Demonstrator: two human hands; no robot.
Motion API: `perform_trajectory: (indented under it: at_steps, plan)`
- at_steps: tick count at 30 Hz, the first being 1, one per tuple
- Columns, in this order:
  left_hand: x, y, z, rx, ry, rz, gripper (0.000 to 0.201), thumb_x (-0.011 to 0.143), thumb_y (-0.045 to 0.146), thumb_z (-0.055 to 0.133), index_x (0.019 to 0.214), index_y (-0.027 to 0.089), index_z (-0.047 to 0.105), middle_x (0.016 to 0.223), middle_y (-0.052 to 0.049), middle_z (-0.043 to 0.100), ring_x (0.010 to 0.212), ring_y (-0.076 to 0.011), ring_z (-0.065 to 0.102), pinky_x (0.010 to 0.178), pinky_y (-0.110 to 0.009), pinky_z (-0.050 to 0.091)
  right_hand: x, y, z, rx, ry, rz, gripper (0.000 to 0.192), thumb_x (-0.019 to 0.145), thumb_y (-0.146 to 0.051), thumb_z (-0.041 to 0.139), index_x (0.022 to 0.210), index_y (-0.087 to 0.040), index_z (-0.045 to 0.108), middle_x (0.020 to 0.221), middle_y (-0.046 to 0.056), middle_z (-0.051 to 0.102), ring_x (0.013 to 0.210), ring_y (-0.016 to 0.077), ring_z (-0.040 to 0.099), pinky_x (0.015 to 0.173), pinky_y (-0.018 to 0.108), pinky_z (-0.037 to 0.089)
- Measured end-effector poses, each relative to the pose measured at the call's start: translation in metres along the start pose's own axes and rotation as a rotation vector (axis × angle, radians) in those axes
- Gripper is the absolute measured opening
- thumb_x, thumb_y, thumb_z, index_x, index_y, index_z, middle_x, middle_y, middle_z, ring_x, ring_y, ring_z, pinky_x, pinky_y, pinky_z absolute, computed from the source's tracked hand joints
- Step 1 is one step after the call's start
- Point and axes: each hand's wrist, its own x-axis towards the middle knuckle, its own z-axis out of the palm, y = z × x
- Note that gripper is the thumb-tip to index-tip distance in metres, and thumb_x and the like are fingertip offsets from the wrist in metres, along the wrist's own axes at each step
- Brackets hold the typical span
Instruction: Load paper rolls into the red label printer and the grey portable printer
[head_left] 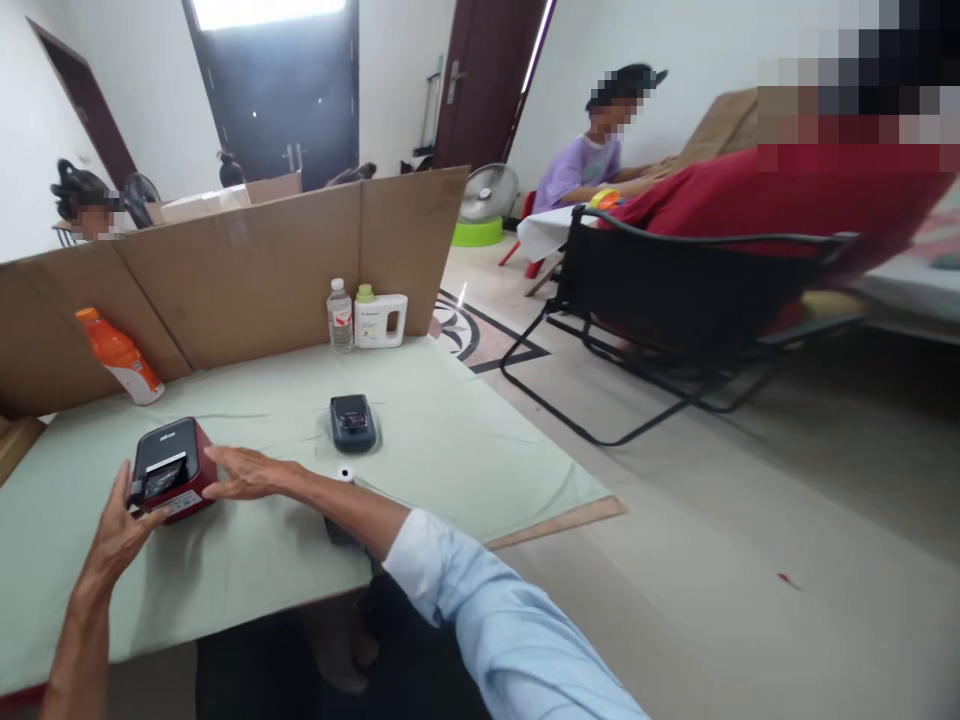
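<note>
Basically no brand or label text is readable anywhere. One red printer (171, 468) w/ black top sits near the front-left of the green-covered table (465, 440). Left hand (118, 530) touches its front-left corner, fingers loosely spread; right hand (244, 474) lies flat against its right side, fingers straight & together. One dark device (352, 422) mid-table, one paper roll (344, 473) just behind the right forearm. Three bottles: orange (120, 357), clear (340, 316), white jug (380, 319), all by the cardboard screen (247, 270).

Red-black label printer (171, 468), upright, lid shut, on table's near-left edge.
</note>
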Motion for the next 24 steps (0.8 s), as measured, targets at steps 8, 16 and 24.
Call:
perform_trajectory:
  at_steps: [8, 16, 24]
  plan:
    - [-0.035, 0.103, 0.058, 0.196, 0.268, 0.572, 0.064, 0.084, 0.018, 0.06, 0.148, 0.024, 0.056, 0.149, -0.01, 0.057, 0.141, -0.0341, 0.052, 0.123, -0.055, 0.041, -0.108, 0.073, -0.124, -0.229, 0.765, 0.263, 0.046, 0.098, -0.039, 0.055, 0.138, -0.016, 0.059, 0.132, 0.016, 0.064, 0.106, 0.0238, 0.067, 0.094, 0.04, 0.056]
    - [0.037, 0.117, 0.23, -0.048, -0.482, 0.363, 0.061, 0.071, 0.02, 0.067, 0.131, 0.018, 0.067, 0.131, -0.014, 0.069, 0.103, -0.0276, 0.071, 0.085, -0.042, 0.062, -0.174, 0.126, -0.108, -0.194, 0.705, 0.594, 0.04, 0.098, -0.05, 0.048, 0.099, -0.016, 0.069, 0.097, 0.012, 0.072, 0.091, 0.0244, 0.066, 0.087, 0.035, 0.052]
    - [0.045, 0.133, 0.288, -0.144, -0.632, 0.322, 0.066, 0.056, 0.016, 0.077, 0.121, 0.013, 0.067, 0.1, -0.005, 0.073, 0.084, -0.0209, 0.067, 0.075, -0.032, 0.057, -0.163, 0.117, -0.113, -0.111, 0.62, 0.576, 0.051, 0.098, -0.059, 0.041, 0.074, -0.018, 0.061, 0.067, 0.003, 0.061, 0.068, 0.0175, 0.056, 0.063, 0.026, 0.042]
